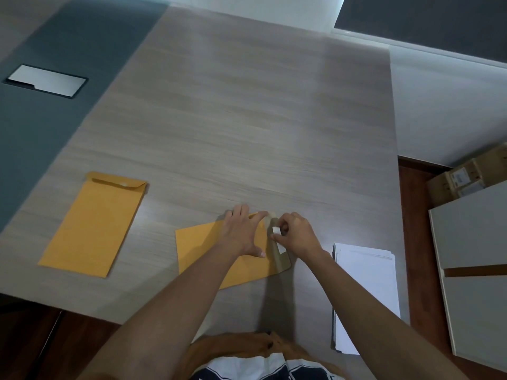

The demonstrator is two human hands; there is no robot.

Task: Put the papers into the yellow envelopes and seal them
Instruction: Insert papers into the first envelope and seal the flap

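risk lay at the flap (282,263) of the yellow envelope (203,248) on the desk (219,119); the left hand (242,231) pressed it flat, fingers spread; the right hand (295,234) pinched a white liner strip (275,230), which might tear or pull the flap crooked.

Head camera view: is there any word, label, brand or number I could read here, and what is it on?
No text can be read here.
Cardboard boxes: white labels with print, too blurred to read.
Stack of white papers: no print visible.
Left yellow envelope and near yellow envelope: no writing visible.
White strip pinched by the right hand: blank.
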